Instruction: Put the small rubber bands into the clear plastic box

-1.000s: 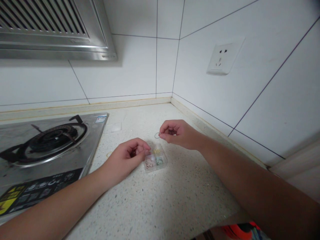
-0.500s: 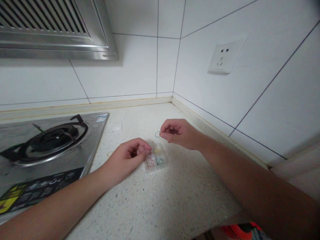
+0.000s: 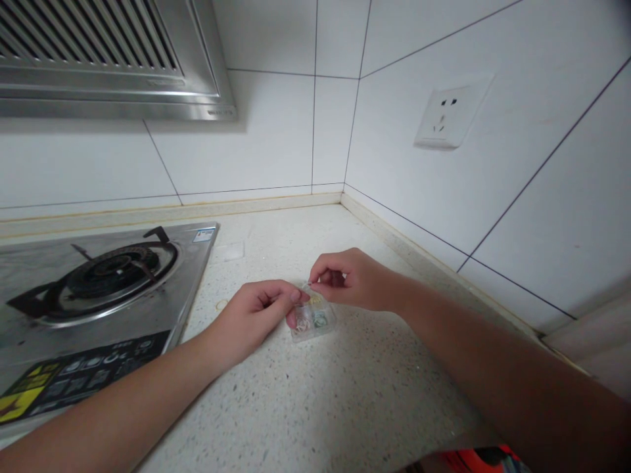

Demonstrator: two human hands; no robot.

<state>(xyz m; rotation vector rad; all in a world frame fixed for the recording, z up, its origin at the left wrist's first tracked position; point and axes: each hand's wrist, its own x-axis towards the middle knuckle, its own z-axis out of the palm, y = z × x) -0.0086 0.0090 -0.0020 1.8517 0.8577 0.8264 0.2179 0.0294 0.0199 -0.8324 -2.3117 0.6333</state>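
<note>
A small clear compartment box [image 3: 315, 322] with coloured little rings inside lies on the speckled counter [image 3: 345, 394]. My left hand [image 3: 256, 314] is curled, and its thumb and fingertips grip the box's left edge. My right hand [image 3: 348, 279] is closed in a pinch just above the box's far side. It holds a small thin ring [image 3: 310, 283] between thumb and forefinger. The two hands nearly touch over the box.
A steel gas hob [image 3: 98, 282] with a black burner lies at the left, and a range hood [image 3: 98, 59] hangs above it. A loose yellow ring [image 3: 221, 305] and a clear flat lid [image 3: 231, 251] lie on the counter. White tiled walls meet at the corner, with a wall socket [image 3: 446, 117] on the right.
My right hand has come down and toward me with the ring, from beyond the box to right over it. My left hand stays at the box, which has shifted slightly.
</note>
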